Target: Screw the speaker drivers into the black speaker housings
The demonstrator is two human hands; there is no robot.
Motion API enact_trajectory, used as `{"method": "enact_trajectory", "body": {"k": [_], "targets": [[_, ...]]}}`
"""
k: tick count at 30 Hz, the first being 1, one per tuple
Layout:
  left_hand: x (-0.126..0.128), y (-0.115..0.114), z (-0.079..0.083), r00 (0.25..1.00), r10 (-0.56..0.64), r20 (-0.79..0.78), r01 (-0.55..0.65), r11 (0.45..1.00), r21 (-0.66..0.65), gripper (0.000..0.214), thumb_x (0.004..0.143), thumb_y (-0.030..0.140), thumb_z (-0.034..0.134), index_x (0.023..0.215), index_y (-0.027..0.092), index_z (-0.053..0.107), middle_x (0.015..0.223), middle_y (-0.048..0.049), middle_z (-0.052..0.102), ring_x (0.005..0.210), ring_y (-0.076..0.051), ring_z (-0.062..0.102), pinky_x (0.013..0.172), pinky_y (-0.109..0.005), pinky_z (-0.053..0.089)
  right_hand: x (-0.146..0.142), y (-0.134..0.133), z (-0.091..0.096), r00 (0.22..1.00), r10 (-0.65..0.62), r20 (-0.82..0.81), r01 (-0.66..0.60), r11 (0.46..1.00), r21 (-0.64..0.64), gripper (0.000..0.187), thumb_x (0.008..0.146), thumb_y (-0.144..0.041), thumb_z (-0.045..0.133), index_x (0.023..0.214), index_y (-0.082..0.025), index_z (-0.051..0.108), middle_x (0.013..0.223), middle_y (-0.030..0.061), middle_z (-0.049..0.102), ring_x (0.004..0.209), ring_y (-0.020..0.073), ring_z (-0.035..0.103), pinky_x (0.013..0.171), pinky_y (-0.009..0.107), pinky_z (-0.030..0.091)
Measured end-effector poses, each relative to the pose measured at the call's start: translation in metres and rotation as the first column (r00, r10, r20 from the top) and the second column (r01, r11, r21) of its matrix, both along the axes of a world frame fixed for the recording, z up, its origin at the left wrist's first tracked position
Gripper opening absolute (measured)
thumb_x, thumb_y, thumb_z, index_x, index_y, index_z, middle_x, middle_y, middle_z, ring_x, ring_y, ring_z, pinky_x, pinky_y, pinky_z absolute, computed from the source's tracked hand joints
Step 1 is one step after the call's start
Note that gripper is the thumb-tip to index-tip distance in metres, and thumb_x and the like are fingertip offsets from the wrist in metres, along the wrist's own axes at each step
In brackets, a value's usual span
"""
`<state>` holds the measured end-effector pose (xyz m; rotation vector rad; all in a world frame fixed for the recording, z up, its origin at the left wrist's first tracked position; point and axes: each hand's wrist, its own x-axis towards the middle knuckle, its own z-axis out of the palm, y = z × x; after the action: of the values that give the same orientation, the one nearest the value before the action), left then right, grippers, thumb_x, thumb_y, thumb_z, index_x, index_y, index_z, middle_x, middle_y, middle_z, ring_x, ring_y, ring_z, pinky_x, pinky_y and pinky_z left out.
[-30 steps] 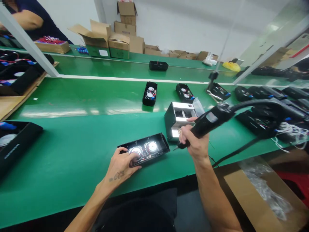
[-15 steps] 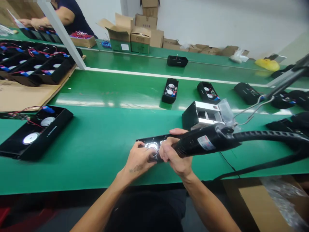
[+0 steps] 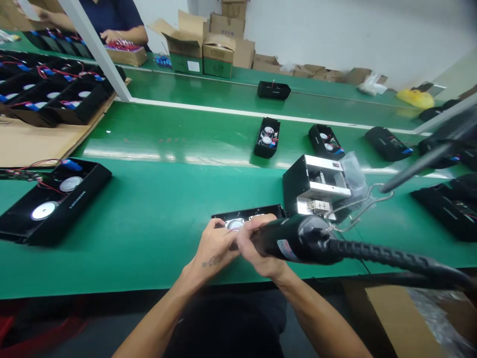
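Observation:
A black speaker housing (image 3: 248,219) with round silver drivers lies open on the green table (image 3: 156,209), right in front of me. My left hand (image 3: 214,246) rests on its near left end, fingers curled against it. My right hand (image 3: 257,253) is wrapped around a black electric screwdriver (image 3: 298,241), which lies almost level with its tip hidden at the housing between my two hands. A thick black cable (image 3: 395,258) runs from the tool off to the right.
A black and silver screw feeder box (image 3: 316,186) stands just behind the housing. Another open housing (image 3: 48,199) lies at the left, more on the belt (image 3: 266,136) and at right. Cardboard boxes (image 3: 203,47) line the back. A co-worker's arm (image 3: 119,32) is at top left.
My right hand has swung the screwdriver down and left from beside the feeder box to the housing, meeting my left hand. The tool now lies flatter. The view shifted left.

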<state>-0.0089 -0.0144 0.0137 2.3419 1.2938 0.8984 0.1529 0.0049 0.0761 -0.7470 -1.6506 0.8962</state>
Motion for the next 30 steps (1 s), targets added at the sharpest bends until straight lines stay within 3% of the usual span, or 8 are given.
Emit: {"method": "enact_trajectory", "body": {"k": [3, 11, 14, 17, 22, 25, 27, 30], "targets": [[-0.001, -0.001, 0.000, 0.999, 0.004, 0.043, -0.005, 1.000, 0.014, 0.016, 0.099, 0.029, 0.057, 0.086, 0.021, 0.064, 0.070, 0.0022, 0.070, 0.064, -0.016, 0.063, 0.090, -0.042, 0.044, 0.001, -0.005, 0.003, 0.997, -0.062, 0.055, 0.057, 0.994, 0.095, 0.030, 0.085, -0.018, 0.073, 0.107, -0.030, 0.057, 0.077, -0.0049, 0.062, 0.065, 0.0154, 0.064, 0.067, 0.034, 0.058], [0.003, 0.001, -0.007, 0.999, 0.052, 0.018, -0.049, 0.991, -0.125, 0.010, 0.087, 0.022, 0.064, 0.081, 0.025, 0.071, 0.071, 0.0040, 0.073, 0.068, -0.016, 0.066, 0.095, -0.044, 0.046, -0.002, -0.012, 0.000, 0.992, -0.093, 0.083, 0.095, 0.995, -0.014, 0.027, 0.083, -0.024, 0.076, 0.104, -0.028, 0.059, 0.085, -0.0012, 0.066, 0.076, 0.0194, 0.067, 0.072, 0.037, 0.058], [-0.004, 0.012, 0.001, 0.995, 0.102, -0.015, -0.103, 0.987, -0.126, 0.007, 0.078, 0.028, 0.079, 0.085, 0.028, 0.077, 0.070, 0.0047, 0.074, 0.068, -0.017, 0.065, 0.088, -0.039, 0.052, 0.015, -0.007, 0.012, 0.985, -0.079, -0.154, 0.063, 0.992, -0.107, 0.025, 0.094, -0.028, 0.067, 0.113, -0.029, 0.051, 0.068, -0.0075, 0.056, 0.060, 0.0150, 0.059, 0.061, 0.032, 0.053], [-0.027, 0.048, 0.012, 0.984, 0.175, -0.037, -0.179, 0.974, -0.137, 0.023, 0.069, 0.035, 0.090, 0.090, 0.030, 0.082, 0.078, 0.0034, 0.078, 0.077, -0.020, 0.070, 0.073, -0.031, 0.055, 0.061, -0.005, 0.019, 0.840, -0.238, -0.488, 0.156, 0.967, -0.203, 0.030, 0.095, -0.027, 0.065, 0.120, -0.029, 0.048, 0.058, -0.0122, 0.044, 0.047, 0.0102, 0.045, 0.053, 0.027, 0.044], [-0.066, 0.159, 0.040, 0.940, 0.338, -0.047, -0.340, 0.938, -0.071, 0.029, 0.090, 0.043, 0.077, 0.104, 0.018, 0.078, 0.090, -0.0014, 0.075, 0.082, -0.019, 0.072, 0.077, -0.032, 0.059, 0.150, -0.006, -0.012, 0.784, -0.611, -0.106, 0.529, 0.748, -0.401, 0.054, 0.076, -0.041, 0.087, 0.119, -0.022, 0.060, 0.071, -0.0052, 0.061, 0.057, 0.0128, 0.056, 0.057, 0.029, 0.047], [-0.064, 0.209, 0.054, 0.896, 0.443, -0.033, -0.441, 0.896, 0.052, 0.036, 0.104, 0.040, 0.060, 0.130, 0.016, 0.064, 0.129, -0.0098, 0.067, 0.113, -0.025, 0.068, 0.096, -0.046, 0.059, 0.171, -0.004, -0.043, 0.689, -0.721, 0.078, 0.701, 0.635, -0.325, 0.068, 0.068, -0.051, 0.089, 0.123, -0.020, 0.063, 0.109, 0.0069, 0.072, 0.099, 0.0275, 0.069, 0.094, 0.047, 0.056], [-0.057, 0.216, 0.053, 0.874, 0.485, -0.034, -0.477, 0.870, 0.126, 0.036, 0.103, 0.038, 0.062, 0.132, 0.017, 0.064, 0.142, -0.0127, 0.060, 0.129, -0.031, 0.061, 0.106, -0.055, 0.054, 0.175, -0.004, -0.064, 0.634, -0.772, 0.039, 0.752, 0.604, -0.263, 0.085, 0.064, -0.053, 0.090, 0.136, -0.021, 0.057, 0.132, 0.0129, 0.066, 0.123, 0.0386, 0.063, 0.112, 0.062, 0.047], [-0.062, 0.186, 0.036, 0.851, 0.519, -0.075, -0.498, 0.845, 0.198, 0.035, 0.093, 0.030, 0.074, 0.127, 0.025, 0.070, 0.153, -0.0109, 0.056, 0.144, -0.035, 0.050, 0.119, -0.062, 0.041, 0.182, -0.008, -0.101, 0.543, -0.839, 0.034, 0.830, 0.530, -0.172, 0.090, 0.060, -0.053, 0.090, 0.137, -0.020, 0.058, 0.132, 0.0184, 0.064, 0.127, 0.0492, 0.061, 0.112, 0.076, 0.044]]}}
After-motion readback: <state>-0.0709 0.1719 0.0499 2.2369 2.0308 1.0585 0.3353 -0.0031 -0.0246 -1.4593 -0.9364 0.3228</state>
